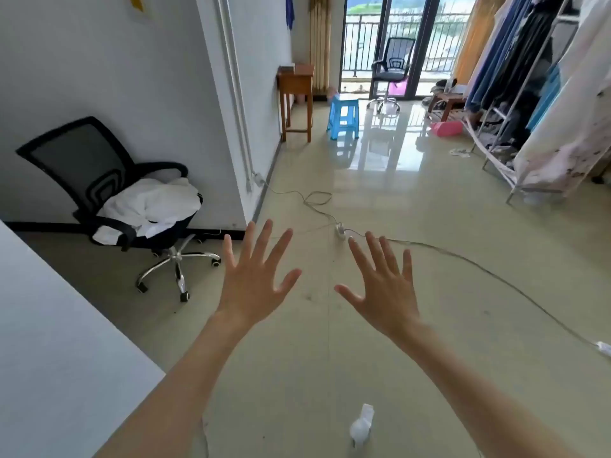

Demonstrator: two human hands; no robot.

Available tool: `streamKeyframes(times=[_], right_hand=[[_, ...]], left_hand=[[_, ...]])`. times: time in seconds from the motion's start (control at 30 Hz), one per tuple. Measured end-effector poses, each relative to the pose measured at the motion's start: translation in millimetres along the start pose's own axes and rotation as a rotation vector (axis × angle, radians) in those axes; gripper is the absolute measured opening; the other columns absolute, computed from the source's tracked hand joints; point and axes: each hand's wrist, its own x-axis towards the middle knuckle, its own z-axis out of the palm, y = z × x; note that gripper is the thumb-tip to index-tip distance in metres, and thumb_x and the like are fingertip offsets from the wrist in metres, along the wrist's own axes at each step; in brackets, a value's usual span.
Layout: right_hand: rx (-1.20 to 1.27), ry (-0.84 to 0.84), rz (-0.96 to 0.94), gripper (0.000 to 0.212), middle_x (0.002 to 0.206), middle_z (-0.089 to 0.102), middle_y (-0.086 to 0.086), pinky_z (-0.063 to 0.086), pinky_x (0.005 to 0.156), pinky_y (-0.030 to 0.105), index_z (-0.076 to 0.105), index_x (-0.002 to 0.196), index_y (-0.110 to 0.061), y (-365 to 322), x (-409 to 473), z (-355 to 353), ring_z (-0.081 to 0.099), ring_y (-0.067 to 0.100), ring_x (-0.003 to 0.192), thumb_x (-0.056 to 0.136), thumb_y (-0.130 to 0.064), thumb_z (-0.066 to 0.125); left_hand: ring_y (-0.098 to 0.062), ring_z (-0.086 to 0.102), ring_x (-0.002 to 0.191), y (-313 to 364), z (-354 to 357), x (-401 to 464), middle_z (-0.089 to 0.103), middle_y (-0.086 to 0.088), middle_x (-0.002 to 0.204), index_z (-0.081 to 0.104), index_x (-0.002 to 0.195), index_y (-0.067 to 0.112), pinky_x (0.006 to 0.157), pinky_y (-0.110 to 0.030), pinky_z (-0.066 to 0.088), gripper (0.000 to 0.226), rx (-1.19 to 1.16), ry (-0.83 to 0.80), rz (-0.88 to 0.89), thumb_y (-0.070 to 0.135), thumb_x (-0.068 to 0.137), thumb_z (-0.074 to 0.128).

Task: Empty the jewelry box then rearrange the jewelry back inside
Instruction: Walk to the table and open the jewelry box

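My left hand (253, 279) and my right hand (385, 287) are stretched out side by side in front of me, above the tiled floor. Their backs face me and all the fingers are spread straight. Neither hand holds or touches anything. No jewelry box and no jewelry appear in the head view.
A white table (49, 342) fills the lower left. A black office chair (109, 193) with white cloth stands by the wall. A cable with a power strip (340, 230) crosses the floor, and crumpled white paper (362, 424) lies near me. A clothes rack (535, 104) lines the right side.
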Motion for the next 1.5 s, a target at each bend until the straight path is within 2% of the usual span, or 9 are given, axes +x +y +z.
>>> streamKeyframes(times=[0.17,0.3,0.4,0.53,0.7,0.93,1.1,1.5], right_hand=[[0.073,-0.21,0.134,0.081,0.158,0.005,0.005,-0.001,0.114,0.052,0.007,0.148,-0.03,15.8,-13.7,53.4,0.002,0.025,0.146,0.084,-0.061,0.047],[0.076,-0.307,0.159,0.081,0.158,0.0,0.003,-0.002,0.114,0.052,0.001,0.148,-0.032,32.8,13.6,83.9,-0.002,0.023,0.146,0.085,-0.062,0.044],[0.09,-0.343,0.166,0.081,0.158,0.0,0.003,-0.001,0.114,0.053,0.001,0.147,-0.033,45.2,51.5,107.4,-0.001,0.023,0.146,0.085,-0.061,0.044],[0.087,-0.34,0.177,0.081,0.158,0.004,0.004,0.002,0.114,0.054,0.005,0.148,-0.031,67.0,130.3,137.9,0.003,0.025,0.146,0.085,-0.06,0.047],[0.083,-0.351,0.229,0.079,0.158,0.0,0.002,0.0,0.114,0.053,0.002,0.147,-0.033,97.5,231.2,157.0,0.0,0.022,0.146,0.086,-0.06,0.044],[0.108,-0.312,0.288,0.078,0.158,0.002,0.002,0.0,0.114,0.053,0.005,0.148,-0.031,142.4,353.4,181.0,0.001,0.022,0.146,0.086,-0.059,0.045],[0.132,-0.323,0.291,0.078,0.158,0.003,0.001,-0.001,0.114,0.053,0.005,0.148,-0.032,178.4,435.5,204.8,0.0,0.021,0.146,0.086,-0.059,0.045],[0.139,-0.293,0.23,0.077,0.158,0.0,0.0,-0.002,0.115,0.051,0.002,0.147,-0.033,312.4,707.4,245.1,-0.002,0.019,0.146,0.087,-0.059,0.042]], left_hand=[[-0.033,0.021,0.137,-0.6,70.0,-18.3,0.028,-0.009,0.15,0.023,0.143,0.029,0.103,-0.065,0.02,0.065,-0.049,-0.111,-0.071,0.063,0.089,0.007],[-0.033,0.018,0.141,-5.5,108.6,2.7,0.024,-0.008,0.153,0.017,0.142,0.033,0.109,-0.061,0.012,0.064,-0.113,-0.228,-0.123,0.063,0.085,0.018],[-0.032,0.013,0.142,-13.4,135.4,36.3,0.021,-0.007,0.154,0.015,0.144,0.032,0.11,-0.058,0.007,0.067,-0.127,-0.288,-0.115,0.062,0.084,0.018],[-0.034,0.02,0.14,-40.4,170.6,115.8,0.027,-0.009,0.151,0.019,0.143,0.031,0.108,-0.062,0.015,0.064,-0.148,-0.283,-0.098,0.059,0.085,0.024],[-0.036,0.025,0.137,-68.4,194.0,233.3,0.032,-0.011,0.149,0.024,0.141,0.029,0.105,-0.063,0.018,0.062,-0.146,-0.244,-0.065,0.055,0.085,0.028],[-0.031,0.012,0.143,-77.6,233.9,364.9,0.022,-0.006,0.154,0.012,0.141,0.035,0.11,-0.057,0.005,0.063,-0.181,-0.288,-0.04,0.059,0.084,0.02],[-0.03,0.011,0.143,-84.5,269.8,439.8,0.021,-0.005,0.154,0.013,0.141,0.037,0.111,-0.058,0.005,0.062,-0.207,-0.305,-0.051,0.059,0.084,0.019],[-0.024,0.003,0.144,-90.1,338.9,731.1,0.01,0.001,0.156,0.009,0.144,0.037,0.112,-0.054,-0.003,0.067,-0.183,-0.247,-0.086,0.062,0.082,0.016]])
